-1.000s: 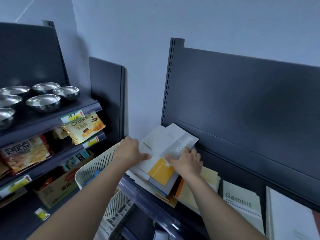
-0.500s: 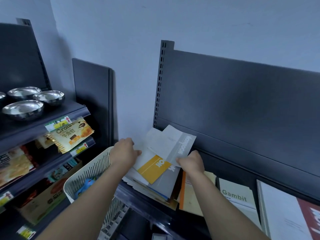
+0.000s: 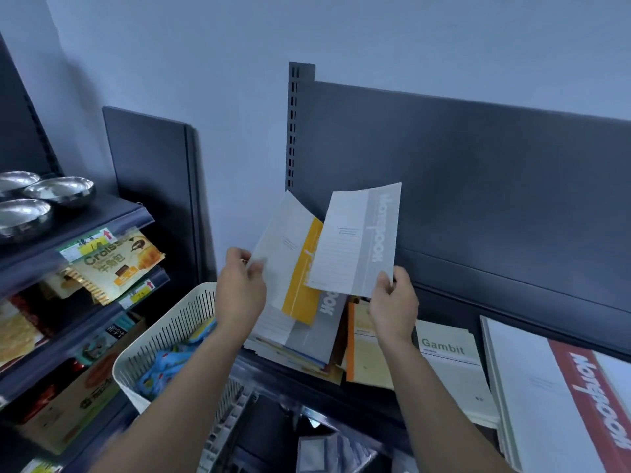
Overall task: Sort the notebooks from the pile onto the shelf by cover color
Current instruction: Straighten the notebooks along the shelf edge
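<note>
Red-banded notebook (image 3: 587,397) cut by right edge, pile (image 3: 293,360) mostly covered, grey notebook (image 3: 355,240) print unreadable

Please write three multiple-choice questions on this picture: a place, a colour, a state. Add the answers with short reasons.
1. Where does the Gambit notebook lie?
A) in the left hand
B) on the shelf, right of the pile
C) on top of the pile

2. What colour is the stripe on the notebook in the left hand?
A) yellow
B) green
C) blue

3. What does the right hand do?
A) hangs empty
B) presses flat on the pile
C) pinches the grey-striped notebook, raised above the pile

Answers: 1 B, it lies flat beside the pile; 2 A, a yellow band runs along its cover; 3 C, fingers and thumb pinch its lower corner.
</note>
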`<state>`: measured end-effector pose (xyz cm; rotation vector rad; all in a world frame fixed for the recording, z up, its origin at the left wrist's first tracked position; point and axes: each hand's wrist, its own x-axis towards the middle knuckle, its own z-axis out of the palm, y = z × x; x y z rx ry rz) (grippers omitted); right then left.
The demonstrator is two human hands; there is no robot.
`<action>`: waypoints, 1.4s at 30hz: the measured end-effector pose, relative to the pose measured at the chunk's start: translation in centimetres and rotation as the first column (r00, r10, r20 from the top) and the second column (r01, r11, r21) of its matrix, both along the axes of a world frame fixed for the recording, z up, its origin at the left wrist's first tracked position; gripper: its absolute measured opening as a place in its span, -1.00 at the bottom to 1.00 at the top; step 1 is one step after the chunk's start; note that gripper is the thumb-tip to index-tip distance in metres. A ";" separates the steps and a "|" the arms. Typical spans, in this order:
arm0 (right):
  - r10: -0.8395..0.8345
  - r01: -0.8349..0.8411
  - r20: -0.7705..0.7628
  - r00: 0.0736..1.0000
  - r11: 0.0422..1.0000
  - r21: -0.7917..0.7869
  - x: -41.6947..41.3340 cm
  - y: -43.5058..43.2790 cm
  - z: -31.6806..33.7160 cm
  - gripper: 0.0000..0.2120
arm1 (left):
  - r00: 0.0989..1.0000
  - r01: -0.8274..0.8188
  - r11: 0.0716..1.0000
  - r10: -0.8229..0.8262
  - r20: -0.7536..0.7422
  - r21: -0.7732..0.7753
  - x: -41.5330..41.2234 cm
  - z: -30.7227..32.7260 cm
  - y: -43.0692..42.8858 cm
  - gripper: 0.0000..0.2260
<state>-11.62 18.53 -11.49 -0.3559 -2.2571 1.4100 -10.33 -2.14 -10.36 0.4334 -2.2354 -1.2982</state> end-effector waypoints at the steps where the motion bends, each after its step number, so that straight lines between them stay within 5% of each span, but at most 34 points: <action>1: -0.013 0.013 -0.014 1.000 1.000 -0.016 0.7 0.6 0.0 -0.84 | 1.000 0.004 1.000 -0.004 -0.022 0.029 0.3 0.1 0.6 -0.85; 11: -0.190 0.187 -0.069 0.979 0.981 -0.049 8.2 10.5 0.7 -0.86 | 0.976 0.196 0.953 -0.166 -0.143 0.233 4.0 0.4 9.0 -0.90; 24: -0.371 0.372 -0.100 0.923 0.928 -0.014 22.7 29.1 1.3 -0.82 | 0.938 0.340 0.890 -0.301 -0.169 0.303 13.5 -0.7 28.6 -0.92; 42: -0.556 0.555 -0.093 0.826 0.831 -0.034 34.0 51.4 0.1 -0.80 | 0.824 0.566 0.793 -0.553 -0.126 0.225 21.6 -2.2 54.1 -0.91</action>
